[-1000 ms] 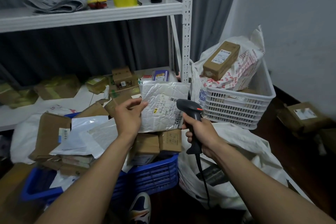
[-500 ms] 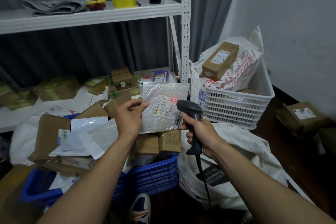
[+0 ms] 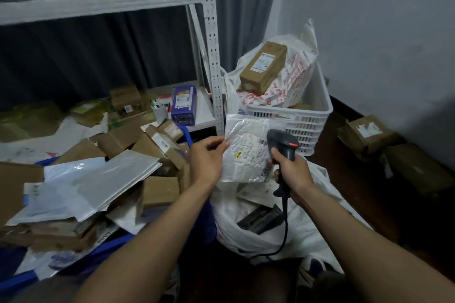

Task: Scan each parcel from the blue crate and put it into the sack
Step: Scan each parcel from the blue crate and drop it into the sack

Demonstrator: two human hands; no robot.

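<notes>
Moved: both hands and the parcel (image 3: 242,152) have swung right, off the crate (image 3: 115,243) and over the sack (image 3: 307,224); the red scan dot seen on the label half a second ago is gone.
Left hand (image 3: 208,158): pinches the parcel's left edge between thumb and curled fingers, at mid-height.
Right hand (image 3: 294,174): wrapped tight round the scanner (image 3: 283,141) handle; whether a finger is on the trigger cannot be told.
Parcel place: held in the air above the sack's open mouth, just in front of the white basket (image 3: 310,118), touching neither.
Parcel facing: flat, label side towards the person, standing nearly upright.
Long axis: close to vertical, only a little longer than the width; the barcode sits at the right edge, where the scanner head overlaps it.
Step in hand: likely the drop into the sack, the scan looking finished.
Doing it well: lower the bottom edge first into the mouth, so the floppy mailer slides down beside the dark packet (image 3: 261,220) rather than lying across the rim.
Release: open the pinch only once the lower edge is inside.
Watch: the cable (image 3: 285,224) hangs across the sack front; keep the scanner to the right so it does not drag the mouth shut.
Left to do: the crate is piled with boxes and mailers.
</notes>
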